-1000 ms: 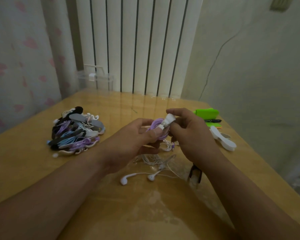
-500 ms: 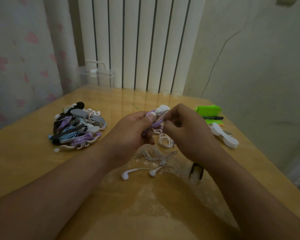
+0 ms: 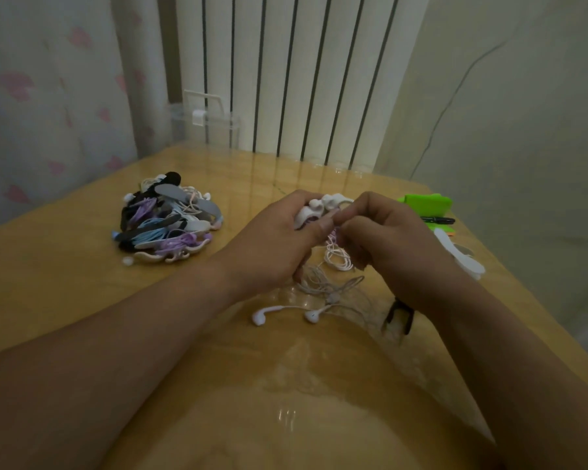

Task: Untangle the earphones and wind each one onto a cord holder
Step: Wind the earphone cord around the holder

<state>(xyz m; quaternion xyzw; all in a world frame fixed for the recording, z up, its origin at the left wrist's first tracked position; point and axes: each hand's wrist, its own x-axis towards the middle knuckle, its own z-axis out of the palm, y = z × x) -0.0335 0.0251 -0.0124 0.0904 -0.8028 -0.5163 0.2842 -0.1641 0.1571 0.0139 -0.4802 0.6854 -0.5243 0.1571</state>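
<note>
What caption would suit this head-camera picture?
Left hand and right hand work an earphone cord onto a holder beside a pile.

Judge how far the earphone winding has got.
Done: a pile of wound holders lies at left. In hand: the left hand grips a white cord holder while the right hand pinches the white earphone cable. Left: its loose loops and earbuds, plus an empty white holder at right.

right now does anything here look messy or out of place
The white earphones: their cord lies loosely tangled on the table below the left hand, which grips a cord holder, and the right hand, buds trailing toward the person, unlike the wound pile at left. Nothing spilled or broken.
</note>
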